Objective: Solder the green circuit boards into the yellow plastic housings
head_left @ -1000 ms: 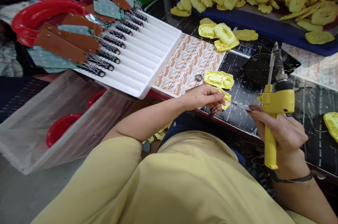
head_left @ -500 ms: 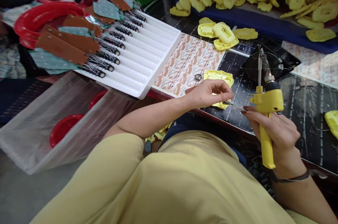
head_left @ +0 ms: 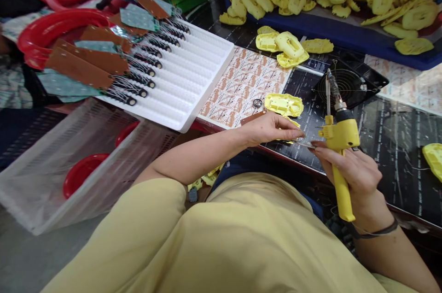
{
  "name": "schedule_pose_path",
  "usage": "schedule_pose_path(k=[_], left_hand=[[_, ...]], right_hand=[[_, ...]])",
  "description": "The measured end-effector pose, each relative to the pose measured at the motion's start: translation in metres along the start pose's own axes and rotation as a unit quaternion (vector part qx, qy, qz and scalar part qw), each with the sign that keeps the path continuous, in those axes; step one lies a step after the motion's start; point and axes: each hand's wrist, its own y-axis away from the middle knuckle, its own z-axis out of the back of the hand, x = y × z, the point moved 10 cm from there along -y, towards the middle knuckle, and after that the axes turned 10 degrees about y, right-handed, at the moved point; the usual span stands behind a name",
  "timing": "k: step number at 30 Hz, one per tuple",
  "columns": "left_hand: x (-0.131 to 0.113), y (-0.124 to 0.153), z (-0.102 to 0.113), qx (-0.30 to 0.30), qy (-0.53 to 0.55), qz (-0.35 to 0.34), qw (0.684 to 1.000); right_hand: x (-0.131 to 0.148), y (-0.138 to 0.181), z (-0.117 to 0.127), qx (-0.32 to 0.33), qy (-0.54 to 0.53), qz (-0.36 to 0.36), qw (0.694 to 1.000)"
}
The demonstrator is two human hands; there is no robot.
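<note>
The left hand (head_left: 272,129) pinched a thin wire end steady, best kept still, while the right hand (head_left: 355,171), at its 3 o'clock, gripped the yellow plastic soldering gun (head_left: 340,145) tight.

A dark worktable (head_left: 397,145) stands above a grey floor (head_left: 20,256).

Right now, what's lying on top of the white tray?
On the white tray lie brown boards, greenish boards and black wired parts along its left side; the boards hide the tray's far edge.
</note>
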Motion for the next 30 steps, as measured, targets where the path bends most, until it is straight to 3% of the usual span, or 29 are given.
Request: schedule_pose_path(k=[6, 13, 16, 20, 24, 30], left_hand=[[-0.003, 0.004, -0.013, 0.054, 0.017, -0.014, 0.998], [0.0, 0.002, 0.0, -0.043, 0.187, -0.034, 0.981], [-0.007, 0.005, 0.0, -0.037, 0.197, -0.026, 0.979], [-0.045, 0.014, 0.028, -0.086, 0.063, -0.081, 0.991], [-0.081, 0.01, 0.062, -0.12, -0.152, -0.118, 0.974], [-0.08, -0.031, 0.07, -0.092, -0.42, -0.117, 0.895]], right_hand=[[-0.003, 0.001, -0.005, 0.009, -0.02, -0.01, 1.0], [0.003, -0.007, -0.014, -0.026, -0.026, -0.06, 0.998], [0.006, -0.01, -0.019, -0.041, -0.054, -0.066, 0.995], [-0.014, -0.006, -0.032, 0.001, -0.102, -0.097, 0.99], [-0.055, -0.011, -0.049, 0.023, -0.082, -0.131, 0.988], [-0.093, -0.044, -0.144, 0.174, -0.112, -0.12, 0.971]])
